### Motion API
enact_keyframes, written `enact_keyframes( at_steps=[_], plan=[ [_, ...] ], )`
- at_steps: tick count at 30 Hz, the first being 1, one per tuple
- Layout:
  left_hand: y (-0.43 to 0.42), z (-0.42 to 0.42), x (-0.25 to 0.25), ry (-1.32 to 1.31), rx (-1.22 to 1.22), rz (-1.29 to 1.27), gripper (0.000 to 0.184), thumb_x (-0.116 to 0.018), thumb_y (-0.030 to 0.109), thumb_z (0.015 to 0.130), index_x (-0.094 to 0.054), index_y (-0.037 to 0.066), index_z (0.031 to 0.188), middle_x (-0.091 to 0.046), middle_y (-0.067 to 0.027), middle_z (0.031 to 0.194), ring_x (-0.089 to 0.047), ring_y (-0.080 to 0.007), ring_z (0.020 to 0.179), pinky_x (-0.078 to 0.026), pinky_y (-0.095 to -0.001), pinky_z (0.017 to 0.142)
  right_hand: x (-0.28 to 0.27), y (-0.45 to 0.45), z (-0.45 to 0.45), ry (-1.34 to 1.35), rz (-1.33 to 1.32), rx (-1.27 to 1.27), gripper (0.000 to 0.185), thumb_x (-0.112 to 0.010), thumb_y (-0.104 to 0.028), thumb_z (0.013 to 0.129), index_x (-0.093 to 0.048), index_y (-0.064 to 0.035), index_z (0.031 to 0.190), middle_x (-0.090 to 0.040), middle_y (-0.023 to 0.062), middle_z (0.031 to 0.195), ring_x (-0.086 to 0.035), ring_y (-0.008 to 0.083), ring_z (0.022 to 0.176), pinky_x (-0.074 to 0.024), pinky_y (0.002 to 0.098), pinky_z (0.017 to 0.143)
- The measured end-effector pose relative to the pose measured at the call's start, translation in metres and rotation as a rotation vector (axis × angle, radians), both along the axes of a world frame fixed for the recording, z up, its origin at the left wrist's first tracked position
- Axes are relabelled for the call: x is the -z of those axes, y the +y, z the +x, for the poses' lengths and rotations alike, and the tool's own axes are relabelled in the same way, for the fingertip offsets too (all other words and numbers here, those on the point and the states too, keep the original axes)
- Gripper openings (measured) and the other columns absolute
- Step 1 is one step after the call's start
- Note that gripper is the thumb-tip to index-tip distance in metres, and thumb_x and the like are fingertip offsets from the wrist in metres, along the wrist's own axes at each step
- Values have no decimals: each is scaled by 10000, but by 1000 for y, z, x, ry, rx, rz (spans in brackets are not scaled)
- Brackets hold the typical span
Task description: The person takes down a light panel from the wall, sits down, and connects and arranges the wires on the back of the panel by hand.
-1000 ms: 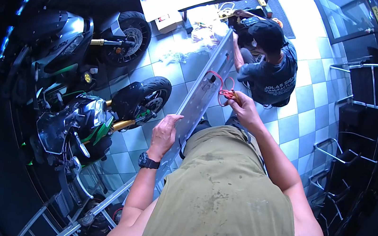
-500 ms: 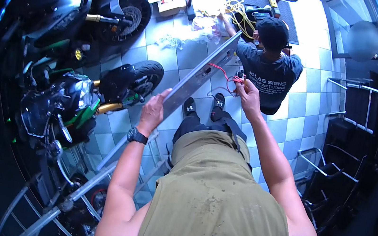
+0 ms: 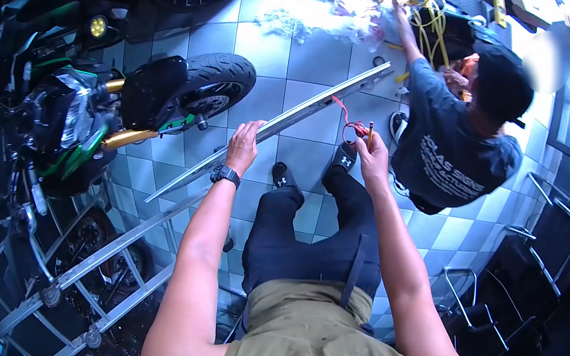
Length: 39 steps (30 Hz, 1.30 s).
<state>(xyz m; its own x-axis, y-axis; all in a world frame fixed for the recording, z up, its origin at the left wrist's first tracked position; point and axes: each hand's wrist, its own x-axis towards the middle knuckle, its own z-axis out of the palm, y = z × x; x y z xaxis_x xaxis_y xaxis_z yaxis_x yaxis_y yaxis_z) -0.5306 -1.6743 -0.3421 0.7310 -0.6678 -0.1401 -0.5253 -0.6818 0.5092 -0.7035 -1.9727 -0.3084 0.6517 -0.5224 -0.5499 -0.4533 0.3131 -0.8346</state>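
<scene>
My left hand is closed on the edge of a long, thin metal panel, which slants from lower left to upper right and shows mostly its narrow edge. A red wire comes out near the panel's far end. It runs to a small loose coil at my right hand, whose fingers are pinched around the wire. A slim orange stick, pencil-like, stands up from the same fingers.
A co-worker in a dark shirt crouches ahead right, one arm stretched toward yellow cables. Clear plastic wrapping lies on the tiled floor. Motorcycles and an aluminium ladder stand left; metal-framed chairs are at right.
The panel has turned from showing its broad face to nearly edge-on, its lower end swinging up. Both hands keep their hold. My view has shifted, and the co-worker appears further right.
</scene>
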Motion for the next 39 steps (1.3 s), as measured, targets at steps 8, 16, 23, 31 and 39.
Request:
enact_keyframes(
  at_steps=[8, 16, 23, 31, 39],
  plan=[
    [37, 23, 166, -10, -104, 13, 473, -528, -91, 876, -623, 130, 1284, -666, -116, 1143, -610, -357, 1089, -458, -472, 954, 153, 12, 23, -19, 27, -71, 209, -639, -98, 1015, -614, 24, 1183, -716, 50, 979, -625, 106, 852, -504, 271, 812],
    [41, 74, 243, -120, -97, -8, 433, -540, -99, 870, -635, 87, 1249, -676, -142, 1129, -634, -358, 1087, -481, -448, 957, 235, -36, 67, 12, 64, -305, 181, -608, -159, 1054, -619, 9, 1120, -714, 51, 937, -612, 86, 882, -478, 271, 854],
    [39, 101, 260, -325, -108, -7, 447, -560, -87, 883, -641, 114, 1274, -677, -115, 1130, -638, -333, 1085, -472, -442, 922, 267, -39, 94, -86, -91, -399, 190, -607, -160, 1052, -625, 6, 1143, -704, 28, 886, -612, 82, 833, -479, 264, 784],
    [40, 97, 270, -222, -177, -34, 458, -554, -71, 869, -633, 142, 1267, -717, -42, 1053, -660, -275, 1058, -454, -434, 902, 272, -23, 105, -107, -135, -404, 201, -615, -227, 1052, -644, -36, 1105, -698, -9, 906, -499, 69, 779, -403, 245, 722],
    [40, 89, 289, -280, -151, 22, 301, -651, 278, 978, -649, 150, 1251, -698, -71, 1145, -637, -289, 1073, -446, -456, 914, 269, -7, 99, -52, -179, -449, 239, -640, -233, 1044, -644, -1, 1104, -743, 41, 933, -576, 79, 836, -467, 258, 794]
  ],
)
